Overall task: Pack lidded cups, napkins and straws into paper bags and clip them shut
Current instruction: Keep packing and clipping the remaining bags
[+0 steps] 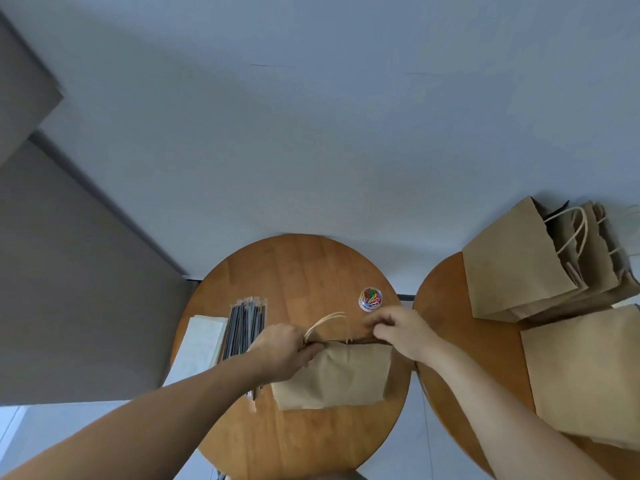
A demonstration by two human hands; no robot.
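Well, I am looking down at a brown paper bag point(332, 375) that stands in the middle of a round wooden table point(298, 271), and both hands are on its top edge. The left hand point(282, 351) has its fingers curled around the left end of that edge, right by the string handles point(325, 323). The right hand point(398, 332) pinches the right end of the edge. I think they hold it this way to press the mouth of the bag flat, so a clip can go on. I cannot tell if the right hand has a clip in it. A small clear tub of colored paper clips point(370, 298) sits just behind the bag, near the right hand, so it is easy to reach. The wrapped straws point(244, 329) lie to the left of the bag, and the white napkins point(202, 344) lie farther left. More brown bags point(519, 268) wait on a second table point(443, 306) to the right of the bag. I see no cups, and I cannot see inside the bag. I can read no words on anything.
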